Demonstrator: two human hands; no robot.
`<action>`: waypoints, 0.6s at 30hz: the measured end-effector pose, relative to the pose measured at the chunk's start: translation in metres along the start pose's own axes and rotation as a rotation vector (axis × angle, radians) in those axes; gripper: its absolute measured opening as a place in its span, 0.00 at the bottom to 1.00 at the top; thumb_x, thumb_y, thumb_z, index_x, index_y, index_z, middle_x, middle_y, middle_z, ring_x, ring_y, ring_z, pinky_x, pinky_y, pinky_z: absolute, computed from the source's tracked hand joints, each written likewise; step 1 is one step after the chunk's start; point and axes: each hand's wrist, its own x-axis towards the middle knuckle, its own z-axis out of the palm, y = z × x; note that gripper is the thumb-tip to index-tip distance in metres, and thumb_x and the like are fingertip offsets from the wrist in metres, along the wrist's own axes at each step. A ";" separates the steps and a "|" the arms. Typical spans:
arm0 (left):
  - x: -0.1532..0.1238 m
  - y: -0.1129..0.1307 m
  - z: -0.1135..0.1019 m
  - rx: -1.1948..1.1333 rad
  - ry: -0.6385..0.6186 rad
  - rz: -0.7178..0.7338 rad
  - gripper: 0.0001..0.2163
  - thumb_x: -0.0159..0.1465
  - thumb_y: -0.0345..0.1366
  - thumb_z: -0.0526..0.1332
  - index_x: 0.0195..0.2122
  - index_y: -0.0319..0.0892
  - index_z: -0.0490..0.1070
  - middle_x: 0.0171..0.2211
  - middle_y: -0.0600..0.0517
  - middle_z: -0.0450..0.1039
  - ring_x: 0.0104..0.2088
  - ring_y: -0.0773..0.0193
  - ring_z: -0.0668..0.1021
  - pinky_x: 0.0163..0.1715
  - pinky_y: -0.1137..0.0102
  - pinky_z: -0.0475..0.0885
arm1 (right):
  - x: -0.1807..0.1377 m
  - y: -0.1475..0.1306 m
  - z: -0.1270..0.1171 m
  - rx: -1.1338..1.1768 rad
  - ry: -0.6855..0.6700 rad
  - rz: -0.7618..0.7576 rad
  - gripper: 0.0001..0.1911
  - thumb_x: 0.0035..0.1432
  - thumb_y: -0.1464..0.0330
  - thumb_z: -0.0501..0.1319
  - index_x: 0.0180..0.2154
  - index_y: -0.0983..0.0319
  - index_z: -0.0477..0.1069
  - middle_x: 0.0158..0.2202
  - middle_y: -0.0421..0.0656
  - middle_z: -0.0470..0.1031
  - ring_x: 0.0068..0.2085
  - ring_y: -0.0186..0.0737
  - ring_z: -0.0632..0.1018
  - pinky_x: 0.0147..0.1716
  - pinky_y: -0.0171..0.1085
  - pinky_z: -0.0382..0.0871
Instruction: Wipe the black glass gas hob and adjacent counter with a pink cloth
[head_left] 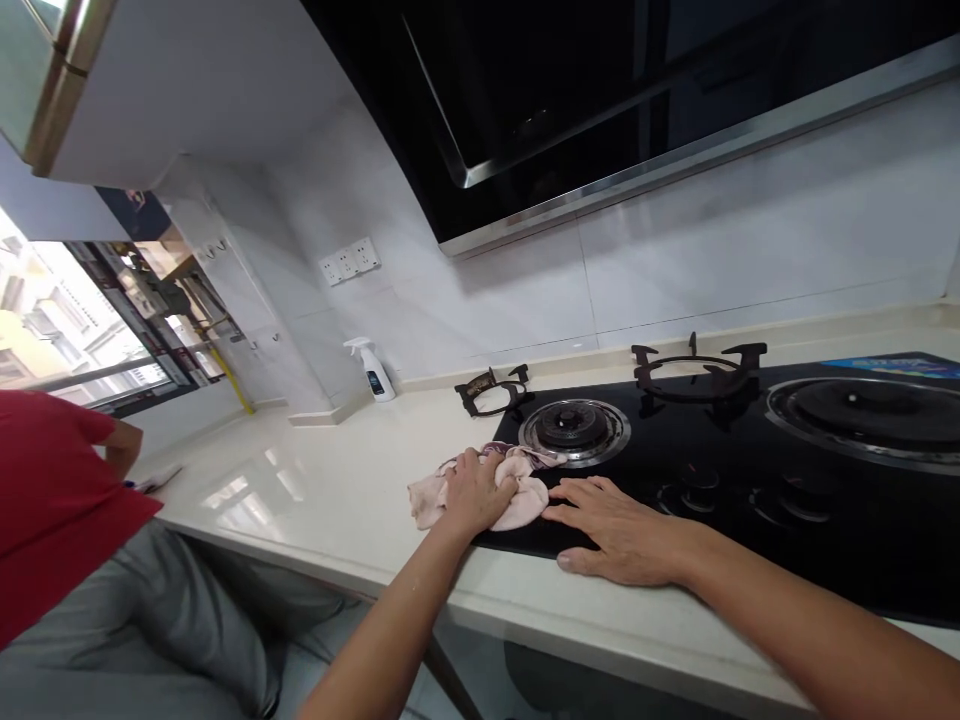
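My left hand (474, 490) presses down on a crumpled pale pink cloth (525, 502), its fingers partly sunk in the folds. The cloth lies across the left edge of a black glass gas cooktop (720, 448) and the white counter. My right hand (619, 530) rests flat at the cooktop's front left corner, fingers spread, with the fingertips close to the cloth. Just behind both hands is the left burner (571, 425), its metal ring uncovered. One pot support (694, 378) stands at the back of the cooktop, and another (491, 393) sits on the counter behind.
A white spray bottle (372, 372) stands by the wall. To the right are the second burner (862, 408) and control knobs (701, 485). A black range hood (600, 110) hangs overhead. A person in a red shirt (60, 480) is at the counter's left (300, 480).
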 end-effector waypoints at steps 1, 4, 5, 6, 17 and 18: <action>0.001 -0.002 -0.001 -0.019 -0.016 0.013 0.18 0.67 0.47 0.55 0.56 0.51 0.71 0.51 0.43 0.68 0.54 0.46 0.71 0.52 0.52 0.65 | 0.000 -0.001 0.000 -0.003 0.001 -0.001 0.35 0.66 0.47 0.53 0.67 0.57 0.61 0.69 0.50 0.58 0.69 0.55 0.56 0.67 0.58 0.48; 0.002 -0.010 -0.003 -0.072 -0.051 0.049 0.19 0.66 0.47 0.56 0.56 0.52 0.70 0.51 0.44 0.67 0.55 0.47 0.70 0.53 0.52 0.65 | 0.000 -0.003 -0.002 -0.006 0.001 0.001 0.35 0.66 0.47 0.54 0.67 0.57 0.62 0.69 0.50 0.58 0.69 0.55 0.56 0.67 0.57 0.48; 0.002 -0.011 -0.003 -0.082 -0.052 0.057 0.19 0.66 0.47 0.56 0.57 0.53 0.70 0.51 0.44 0.67 0.55 0.47 0.70 0.53 0.52 0.65 | -0.001 -0.004 -0.002 -0.001 0.003 0.004 0.35 0.66 0.47 0.54 0.67 0.57 0.62 0.69 0.50 0.58 0.69 0.55 0.56 0.67 0.57 0.48; 0.002 -0.013 -0.003 -0.089 -0.050 0.066 0.19 0.65 0.46 0.57 0.57 0.53 0.70 0.51 0.44 0.67 0.55 0.46 0.70 0.53 0.52 0.65 | -0.001 -0.003 -0.002 0.006 0.006 0.007 0.34 0.66 0.47 0.54 0.67 0.56 0.62 0.69 0.49 0.57 0.69 0.54 0.55 0.67 0.56 0.48; -0.003 -0.017 -0.002 -0.174 -0.017 0.103 0.18 0.65 0.46 0.59 0.56 0.53 0.72 0.51 0.44 0.68 0.55 0.45 0.70 0.53 0.51 0.64 | 0.001 0.000 0.004 0.013 -0.051 0.079 0.37 0.67 0.44 0.51 0.69 0.55 0.59 0.73 0.49 0.51 0.73 0.55 0.48 0.69 0.58 0.42; -0.003 -0.017 -0.002 -0.178 -0.015 0.102 0.18 0.65 0.46 0.59 0.56 0.53 0.72 0.52 0.44 0.68 0.55 0.45 0.70 0.53 0.51 0.64 | 0.001 -0.001 0.004 0.010 -0.059 0.086 0.37 0.67 0.44 0.51 0.69 0.55 0.58 0.73 0.49 0.50 0.73 0.55 0.47 0.70 0.58 0.41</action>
